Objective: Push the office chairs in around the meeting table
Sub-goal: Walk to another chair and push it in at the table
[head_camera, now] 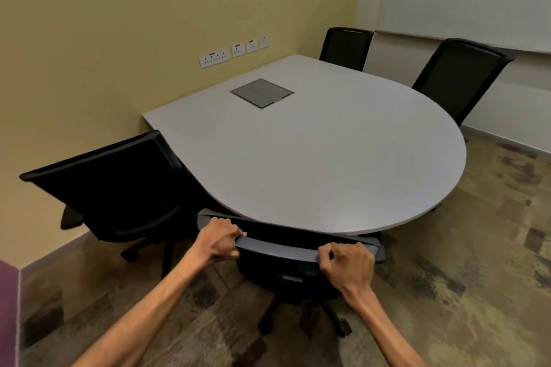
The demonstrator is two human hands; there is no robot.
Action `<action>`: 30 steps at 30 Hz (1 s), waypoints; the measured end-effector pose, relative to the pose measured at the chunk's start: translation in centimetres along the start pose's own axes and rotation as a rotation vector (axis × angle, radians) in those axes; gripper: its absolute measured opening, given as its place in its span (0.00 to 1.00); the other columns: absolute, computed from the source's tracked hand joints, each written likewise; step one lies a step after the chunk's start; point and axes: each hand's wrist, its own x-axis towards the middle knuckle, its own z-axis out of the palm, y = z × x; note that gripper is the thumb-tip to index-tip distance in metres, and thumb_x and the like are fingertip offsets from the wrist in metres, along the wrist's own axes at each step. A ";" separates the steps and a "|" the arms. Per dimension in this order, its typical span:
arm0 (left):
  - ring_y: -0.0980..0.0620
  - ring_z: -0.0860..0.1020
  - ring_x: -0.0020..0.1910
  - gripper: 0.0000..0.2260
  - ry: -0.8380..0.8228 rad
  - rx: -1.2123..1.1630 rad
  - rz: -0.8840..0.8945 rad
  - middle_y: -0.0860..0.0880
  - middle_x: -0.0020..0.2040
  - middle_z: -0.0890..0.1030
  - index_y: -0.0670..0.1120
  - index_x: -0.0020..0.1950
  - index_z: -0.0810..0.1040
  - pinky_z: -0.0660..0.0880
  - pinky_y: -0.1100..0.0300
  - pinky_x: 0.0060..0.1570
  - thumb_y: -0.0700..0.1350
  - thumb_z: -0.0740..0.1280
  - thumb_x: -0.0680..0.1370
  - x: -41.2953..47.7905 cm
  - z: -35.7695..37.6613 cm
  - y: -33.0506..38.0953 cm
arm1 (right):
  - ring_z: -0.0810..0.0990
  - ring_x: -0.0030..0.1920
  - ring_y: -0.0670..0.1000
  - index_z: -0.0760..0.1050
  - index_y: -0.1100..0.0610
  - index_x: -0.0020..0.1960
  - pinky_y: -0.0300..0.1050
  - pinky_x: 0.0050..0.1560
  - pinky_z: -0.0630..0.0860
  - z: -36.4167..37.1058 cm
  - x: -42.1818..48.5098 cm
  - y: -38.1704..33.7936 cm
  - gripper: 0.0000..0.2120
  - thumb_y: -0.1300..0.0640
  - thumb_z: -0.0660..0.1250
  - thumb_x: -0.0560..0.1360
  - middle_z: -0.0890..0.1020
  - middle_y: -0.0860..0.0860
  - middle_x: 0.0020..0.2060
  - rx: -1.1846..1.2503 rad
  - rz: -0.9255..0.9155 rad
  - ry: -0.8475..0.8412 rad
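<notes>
Both forearms are bare right down to the frame edge, no sleeves, no watch or rings on the left hand [220, 240] or right hand [347, 267].

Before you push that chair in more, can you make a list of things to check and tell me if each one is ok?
1. Left hand holding the top of the near chair: ok, fingers curl over the backrest edge.
2. Right hand holding it too: ok, same grip on the other end.
3. Near chair lined up with the table: ok, its backrest sits right at the rounded edge.
4. Room beside it: cannot tell, the left chair is tilted and very close.
5. Wheels free on the carpet: cannot tell, only part of the base shows.
6. Far chairs pushed in: ok, both backs stand by the table edge.
</notes>
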 end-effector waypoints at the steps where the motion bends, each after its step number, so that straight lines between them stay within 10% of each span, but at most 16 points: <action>1: 0.43 0.81 0.53 0.16 -0.007 0.011 0.021 0.46 0.50 0.85 0.50 0.57 0.82 0.73 0.53 0.50 0.55 0.61 0.76 0.6 0.0 -0.5 | 0.69 0.18 0.50 0.68 0.54 0.20 0.42 0.28 0.70 0.3 0.3 -0.3 0.19 0.53 0.58 0.69 0.72 0.49 0.16 -0.012 0.010 0.002; 14: 0.42 0.81 0.38 0.10 0.127 -0.061 0.230 0.45 0.37 0.83 0.47 0.42 0.81 0.71 0.54 0.38 0.51 0.64 0.72 4.6 -0.5 -3.5 | 0.68 0.17 0.51 0.68 0.55 0.19 0.34 0.30 0.48 1.8 1.7 -2.3 0.20 0.53 0.57 0.70 0.69 0.49 0.15 -0.185 0.137 0.143; 30: 0.40 0.81 0.38 0.09 0.191 -0.112 0.230 0.43 0.36 0.82 0.45 0.45 0.82 0.70 0.56 0.38 0.47 0.64 0.72 6.1 -1.4 -1.2 | 0.59 0.19 0.47 0.60 0.52 0.21 0.35 0.29 0.44 1.1 3.8 0.7 0.19 0.52 0.57 0.70 0.60 0.46 0.17 -0.196 0.075 0.056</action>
